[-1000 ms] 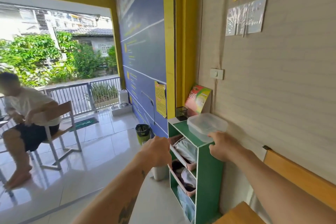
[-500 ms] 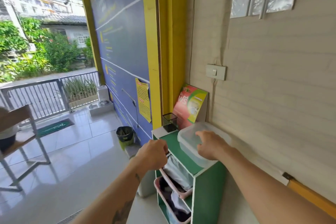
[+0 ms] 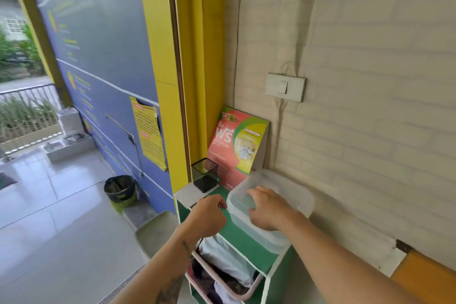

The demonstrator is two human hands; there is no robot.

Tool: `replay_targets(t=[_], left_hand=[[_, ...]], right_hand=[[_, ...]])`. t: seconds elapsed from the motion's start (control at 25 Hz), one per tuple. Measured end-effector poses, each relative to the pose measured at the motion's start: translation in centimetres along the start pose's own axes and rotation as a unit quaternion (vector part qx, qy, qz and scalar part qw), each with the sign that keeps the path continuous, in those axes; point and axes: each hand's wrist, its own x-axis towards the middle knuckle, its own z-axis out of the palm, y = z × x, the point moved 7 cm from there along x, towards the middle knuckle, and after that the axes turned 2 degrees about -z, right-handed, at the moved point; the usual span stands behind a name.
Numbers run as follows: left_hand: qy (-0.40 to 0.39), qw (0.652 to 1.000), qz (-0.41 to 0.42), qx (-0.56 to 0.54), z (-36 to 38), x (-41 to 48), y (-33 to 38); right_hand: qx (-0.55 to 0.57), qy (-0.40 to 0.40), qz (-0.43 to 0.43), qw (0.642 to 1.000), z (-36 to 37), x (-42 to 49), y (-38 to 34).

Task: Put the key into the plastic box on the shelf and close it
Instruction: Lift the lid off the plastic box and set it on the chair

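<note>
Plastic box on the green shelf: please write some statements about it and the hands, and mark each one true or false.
1. The plastic box stands on top of the green shelf. True.
2. The right hand rests on the box. True.
3. The left hand is spread flat on the box lid. False: it is closed in a fist beside the box.
4. The black mesh cup stands inside the box. False: it stands apart, at the far corner of the shelf top.
5. A leaflet leans against the wall behind the box. True.
</note>
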Motion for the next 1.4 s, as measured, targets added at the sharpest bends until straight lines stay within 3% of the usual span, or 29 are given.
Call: replay_targets(t=[0.4, 0.92, 1.2, 1.4], left_hand=[[-0.090, 0.996, 0.025, -0.004, 3.5, 10.4, -5.5], [-0.066, 0.984, 0.124, 0.107, 5.3, 14.9, -6.7], [0.047, 0.989, 0.104, -0.095, 3.4, 12.2, -6.9], [-0.058, 0.981, 0.064, -0.175, 5.5, 10.1, -6.8]], right_hand=[[-0.051, 0.001, 0.076, 0.996, 4.5, 5.8, -1.9], [-0.034, 0.075, 0.084, 0.993, 4.7, 5.2, -1.3], [-0.038, 0.065, 0.093, 0.993, 5.1, 5.2, -1.1], [-0.124, 0.017, 0.144, 0.982, 5.5, 5.2, -0.3]])
